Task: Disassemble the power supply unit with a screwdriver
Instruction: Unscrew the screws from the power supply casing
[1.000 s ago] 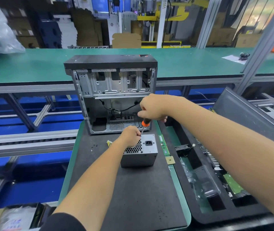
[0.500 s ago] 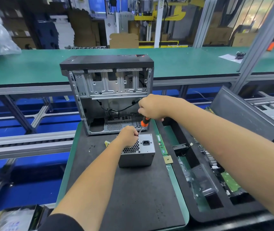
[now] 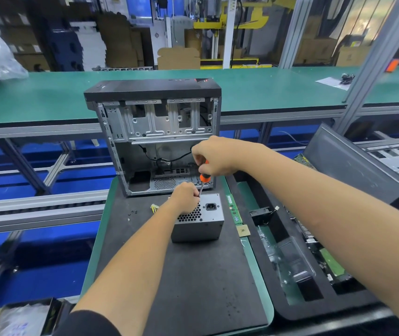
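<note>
The grey power supply unit (image 3: 199, 223) lies on the black foam mat (image 3: 188, 275), its honeycomb vent and power socket facing up. My left hand (image 3: 185, 197) rests curled on its top left part, fingers pinched at the screwdriver's metal shaft. My right hand (image 3: 214, 156) grips the orange-and-black handle of the screwdriver (image 3: 203, 179) from above. The shaft points down at the unit's top face near its far edge. The tip is hidden behind my left hand.
An open computer case (image 3: 156, 137) stands upright just behind the unit. Small loose screws (image 3: 133, 212) lie on the mat to the left. A green memory stick (image 3: 233, 209) and a chip (image 3: 243, 231) sit to the right, beside a black foam tray (image 3: 290, 263) holding parts.
Both hands stay on the screwdriver and the unit. The view has shifted slightly; the grip and the tool's position look the same.
</note>
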The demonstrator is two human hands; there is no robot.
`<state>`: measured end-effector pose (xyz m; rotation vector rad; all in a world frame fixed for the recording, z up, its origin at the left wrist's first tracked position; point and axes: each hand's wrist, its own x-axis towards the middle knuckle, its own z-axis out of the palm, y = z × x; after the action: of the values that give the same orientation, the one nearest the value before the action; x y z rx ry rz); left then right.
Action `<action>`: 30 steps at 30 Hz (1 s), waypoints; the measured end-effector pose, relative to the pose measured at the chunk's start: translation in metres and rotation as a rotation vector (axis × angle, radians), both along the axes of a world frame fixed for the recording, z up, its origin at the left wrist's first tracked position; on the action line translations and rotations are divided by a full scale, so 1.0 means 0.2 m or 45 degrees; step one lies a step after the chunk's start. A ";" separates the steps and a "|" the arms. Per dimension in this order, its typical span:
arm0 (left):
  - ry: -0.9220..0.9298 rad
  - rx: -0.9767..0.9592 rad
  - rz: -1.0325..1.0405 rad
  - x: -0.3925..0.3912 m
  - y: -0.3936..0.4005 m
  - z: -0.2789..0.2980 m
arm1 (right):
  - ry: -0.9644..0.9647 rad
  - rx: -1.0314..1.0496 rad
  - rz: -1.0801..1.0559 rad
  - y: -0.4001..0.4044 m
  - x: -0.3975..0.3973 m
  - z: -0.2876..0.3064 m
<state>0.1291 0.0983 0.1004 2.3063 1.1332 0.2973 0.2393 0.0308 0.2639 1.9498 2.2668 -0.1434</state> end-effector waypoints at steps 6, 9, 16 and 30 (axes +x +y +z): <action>0.022 0.019 -0.006 0.00 0.00 0.00 | 0.050 -0.041 0.087 -0.01 -0.02 0.02; 0.043 0.048 -0.011 0.01 0.00 -0.01 | -0.150 0.040 0.013 -0.01 -0.05 0.00; 0.024 0.030 0.017 0.01 0.00 -0.01 | -0.059 0.030 0.068 0.01 -0.08 0.01; 0.082 0.079 -0.018 0.02 0.00 -0.02 | 0.004 -0.069 0.041 0.00 -0.03 0.01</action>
<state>0.1337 0.0992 0.0958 2.3930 1.1531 0.2579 0.2327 0.0308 0.2668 1.8871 2.2705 -0.2017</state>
